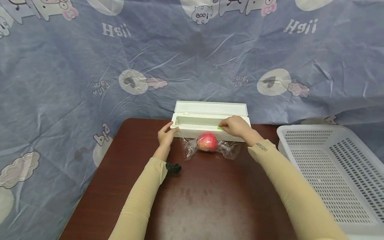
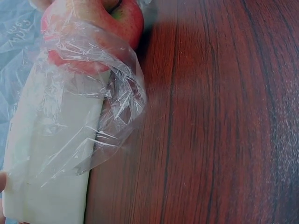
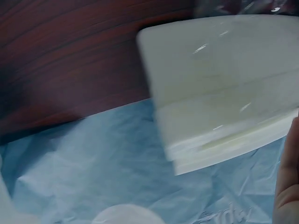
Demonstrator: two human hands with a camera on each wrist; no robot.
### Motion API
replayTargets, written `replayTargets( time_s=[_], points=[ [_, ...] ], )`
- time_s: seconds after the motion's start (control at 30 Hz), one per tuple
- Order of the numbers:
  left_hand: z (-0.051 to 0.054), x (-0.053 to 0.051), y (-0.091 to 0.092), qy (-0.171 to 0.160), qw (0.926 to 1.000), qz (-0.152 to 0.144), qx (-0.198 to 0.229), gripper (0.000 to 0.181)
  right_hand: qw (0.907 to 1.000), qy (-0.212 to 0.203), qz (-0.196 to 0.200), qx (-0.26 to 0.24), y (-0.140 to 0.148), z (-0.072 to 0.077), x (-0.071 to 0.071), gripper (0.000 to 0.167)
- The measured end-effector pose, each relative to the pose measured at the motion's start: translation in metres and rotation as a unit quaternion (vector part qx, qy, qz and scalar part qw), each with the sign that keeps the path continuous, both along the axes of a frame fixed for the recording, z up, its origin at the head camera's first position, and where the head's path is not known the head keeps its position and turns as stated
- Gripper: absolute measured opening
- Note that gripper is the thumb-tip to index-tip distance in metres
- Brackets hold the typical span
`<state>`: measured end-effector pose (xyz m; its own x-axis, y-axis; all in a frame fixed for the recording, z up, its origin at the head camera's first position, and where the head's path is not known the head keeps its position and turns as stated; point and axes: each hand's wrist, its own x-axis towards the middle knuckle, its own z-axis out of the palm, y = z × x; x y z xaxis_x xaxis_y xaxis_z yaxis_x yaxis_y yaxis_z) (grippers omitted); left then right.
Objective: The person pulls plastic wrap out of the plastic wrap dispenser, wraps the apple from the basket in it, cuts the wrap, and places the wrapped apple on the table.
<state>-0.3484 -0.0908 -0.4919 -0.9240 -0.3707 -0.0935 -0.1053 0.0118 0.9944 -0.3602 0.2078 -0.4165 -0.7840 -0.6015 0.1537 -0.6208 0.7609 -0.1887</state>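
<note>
A long white plastic film dispenser box (image 1: 192, 132) lies at the table's far edge, its lid (image 1: 210, 108) raised at the back. My left hand (image 1: 165, 137) grips the box's left end, thumb over the front rim. On the front rim, right of the middle, my right hand (image 1: 238, 127) pinches a small bright green slider (image 1: 220, 127). A red apple (image 1: 207, 142) sits against the box's front, with clear plastic film (image 2: 119, 107) over it and loose at both sides. In the right wrist view only part of the right hand (image 3: 288, 177) shows, beside the box.
The dark red-brown table (image 1: 210, 196) reaches toward me. At its right stands a large white slotted plastic basket (image 1: 285, 146). Behind the table hangs a blue-grey printed cloth (image 1: 192, 60). A black band (image 1: 173, 167) sits at the left wrist.
</note>
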Motion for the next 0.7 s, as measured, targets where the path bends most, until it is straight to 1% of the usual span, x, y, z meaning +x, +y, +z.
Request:
replayTargets(
  time_s=[0.17,0.3,0.4,0.53,0.7],
  points=[
    [0.001,0.001,0.001,-0.007,0.9999,-0.004,-0.006,0.045,0.9998,0.013,0.004,0.016,0.023,0.001,0.003,0.017],
    [0.000,0.001,0.002,-0.007,0.9999,-0.004,-0.006,0.045,0.9992,0.018,-0.009,0.033,0.038,0.002,0.006,0.017],
    [0.000,0.001,0.002,-0.006,1.0000,-0.002,-0.006,0.045,0.9987,0.016,-0.018,0.045,0.046,0.003,0.008,0.016],
    [0.000,0.001,0.002,-0.006,0.9999,-0.008,-0.009,0.047,0.9980,0.013,-0.029,0.055,0.056,0.006,0.012,0.016],
    [0.001,0.001,0.001,-0.005,1.0000,-0.004,-0.005,0.047,0.9973,0.025,-0.036,0.059,0.066,0.009,0.019,0.015]
  ],
)
